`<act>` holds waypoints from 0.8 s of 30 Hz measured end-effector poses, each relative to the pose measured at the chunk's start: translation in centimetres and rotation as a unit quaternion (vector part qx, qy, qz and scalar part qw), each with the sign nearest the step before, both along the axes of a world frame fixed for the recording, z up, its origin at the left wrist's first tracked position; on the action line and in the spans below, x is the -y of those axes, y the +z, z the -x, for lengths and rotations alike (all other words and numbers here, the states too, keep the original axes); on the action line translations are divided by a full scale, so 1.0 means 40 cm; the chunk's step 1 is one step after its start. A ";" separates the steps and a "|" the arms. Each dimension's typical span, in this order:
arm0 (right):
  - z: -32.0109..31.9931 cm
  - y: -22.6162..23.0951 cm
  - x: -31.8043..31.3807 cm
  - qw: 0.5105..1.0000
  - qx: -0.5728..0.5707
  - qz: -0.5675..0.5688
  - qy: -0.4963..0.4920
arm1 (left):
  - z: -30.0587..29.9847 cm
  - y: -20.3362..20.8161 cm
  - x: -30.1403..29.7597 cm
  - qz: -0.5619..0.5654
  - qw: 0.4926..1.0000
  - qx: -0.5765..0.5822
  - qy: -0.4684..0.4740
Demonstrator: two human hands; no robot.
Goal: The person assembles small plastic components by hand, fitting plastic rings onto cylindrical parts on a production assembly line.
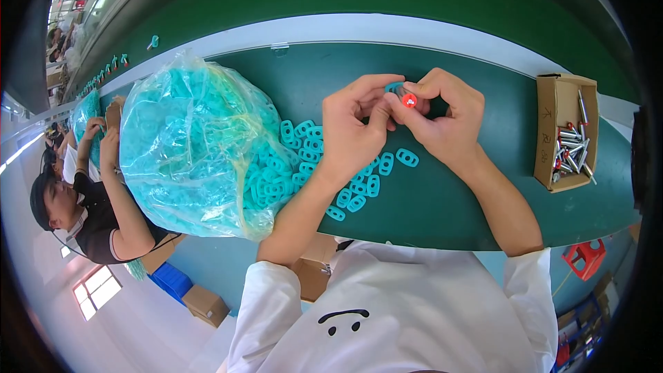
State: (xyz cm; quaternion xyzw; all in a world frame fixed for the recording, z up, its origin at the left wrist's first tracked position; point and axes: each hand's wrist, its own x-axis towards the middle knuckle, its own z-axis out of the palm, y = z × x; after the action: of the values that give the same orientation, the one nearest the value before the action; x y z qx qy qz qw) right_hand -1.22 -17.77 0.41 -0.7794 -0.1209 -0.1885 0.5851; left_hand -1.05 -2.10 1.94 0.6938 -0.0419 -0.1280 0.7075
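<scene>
Your left hand [356, 121] pinches a teal ring [394, 87], right hand [445, 114] apparently a red-ended pin [409, 101]; ring looks light, stiffish: hold its rim.

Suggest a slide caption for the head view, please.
Left hand and right hand hold a teal piece and red-ended part over a green table, near a bulging plastic bag.

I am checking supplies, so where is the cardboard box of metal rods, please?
In the head view, the cardboard box sits far right on the green table, beyond the right hand.
</scene>
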 end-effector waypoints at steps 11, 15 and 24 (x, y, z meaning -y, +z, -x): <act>-0.002 0.004 0.000 1.000 -0.014 -0.017 0.007 | 0.003 -0.005 0.003 -0.003 1.000 0.001 0.013; -0.005 0.007 0.004 0.999 -0.028 -0.013 0.012 | 0.002 -0.006 0.002 0.001 1.000 0.003 0.010; -0.006 0.015 0.001 0.997 -0.063 -0.031 0.014 | 0.002 -0.003 0.002 0.007 1.000 0.011 0.017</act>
State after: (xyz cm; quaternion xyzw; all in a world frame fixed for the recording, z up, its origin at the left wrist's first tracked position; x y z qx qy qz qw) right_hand -0.97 -17.83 1.01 -0.7693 -0.0885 -0.1341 0.6183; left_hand -1.11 -2.16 1.84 0.6909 -0.0387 -0.1076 0.7138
